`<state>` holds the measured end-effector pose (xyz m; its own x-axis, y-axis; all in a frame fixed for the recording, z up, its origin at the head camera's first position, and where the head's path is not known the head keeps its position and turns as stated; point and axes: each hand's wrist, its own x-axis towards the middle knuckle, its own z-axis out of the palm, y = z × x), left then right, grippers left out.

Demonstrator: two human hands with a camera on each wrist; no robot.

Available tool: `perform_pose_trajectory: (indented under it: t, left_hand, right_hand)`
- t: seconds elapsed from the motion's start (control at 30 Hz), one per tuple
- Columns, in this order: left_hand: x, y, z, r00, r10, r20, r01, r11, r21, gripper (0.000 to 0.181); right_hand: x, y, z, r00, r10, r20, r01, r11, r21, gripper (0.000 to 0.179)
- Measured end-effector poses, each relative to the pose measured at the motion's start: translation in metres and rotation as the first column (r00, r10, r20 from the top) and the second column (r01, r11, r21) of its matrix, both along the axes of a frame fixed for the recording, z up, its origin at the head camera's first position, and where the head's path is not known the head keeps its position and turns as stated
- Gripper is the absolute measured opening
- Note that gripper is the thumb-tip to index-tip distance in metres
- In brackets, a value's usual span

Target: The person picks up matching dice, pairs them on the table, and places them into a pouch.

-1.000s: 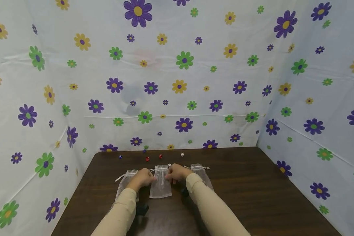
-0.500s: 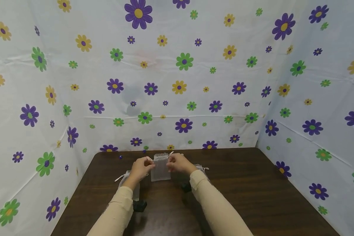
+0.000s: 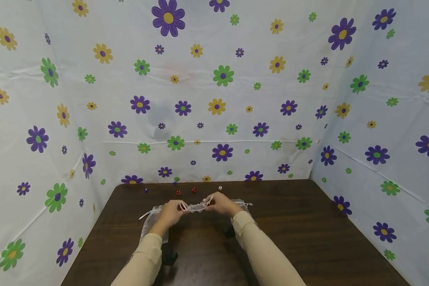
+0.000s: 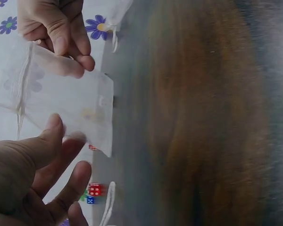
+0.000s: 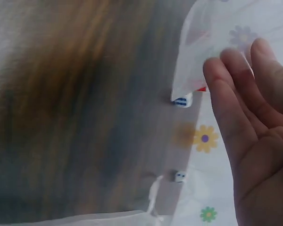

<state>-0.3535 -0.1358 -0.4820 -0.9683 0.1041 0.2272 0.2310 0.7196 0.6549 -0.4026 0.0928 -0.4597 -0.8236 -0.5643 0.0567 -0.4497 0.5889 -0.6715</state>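
Note:
A sheer white drawstring pouch point(image 3: 196, 207) hangs between both hands above the table, its gathered mouth tipped toward the head camera. My left hand point(image 3: 172, 212) pinches one side of it near a cord loop. On the opposite side, my right hand point(image 3: 221, 204) pinches the pouch by the other loop. Through the see-through cloth point(image 4: 80, 94), the left wrist view shows the flowered backdrop. Another sheer pouch point(image 3: 151, 222) lies flat beside the left forearm. A third pouch point(image 3: 240, 203) is mostly hidden behind the right wrist.
Along the table's back edge lie blue dice point(image 3: 146, 190), red dice point(image 3: 178, 193) and white dice point(image 3: 220, 188). The dark wooden table point(image 3: 307, 230) meets a white flowered cloth point(image 3: 271, 87) at the back and sides.
The middle pouch lay on the table a second ago; both hands picked it up, raised it upright, then tipped its mouth toward the head camera. The dice have stayed put.

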Motion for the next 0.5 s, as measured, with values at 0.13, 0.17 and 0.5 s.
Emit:
perform_pose_trajectory:
  t: [0.13, 0.17, 0.5]
  left_hand:
    - [0.006, 0.0, -0.005, 0.999, -0.024, 0.042, 0.023, 1.0, 0.015, 0.009]
    - [0.008, 0.0, -0.007, 0.998, -0.026, 0.051, 0.025, 1.0, 0.014, 0.008]
    - [0.014, -0.002, -0.024, 0.996, -0.016, 0.083, 0.015, 1.0, 0.017, 0.012]
  right_hand:
    - [0.003, 0.001, -0.009, 0.999, 0.027, 0.021, -0.027, 0.999, 0.022, 0.007]
    - [0.004, 0.002, -0.011, 0.999, 0.034, 0.029, -0.035, 0.999, 0.022, 0.005]
    - [0.011, 0.004, -0.028, 0.999, 0.0, 0.054, -0.002, 0.999, 0.034, 0.011]
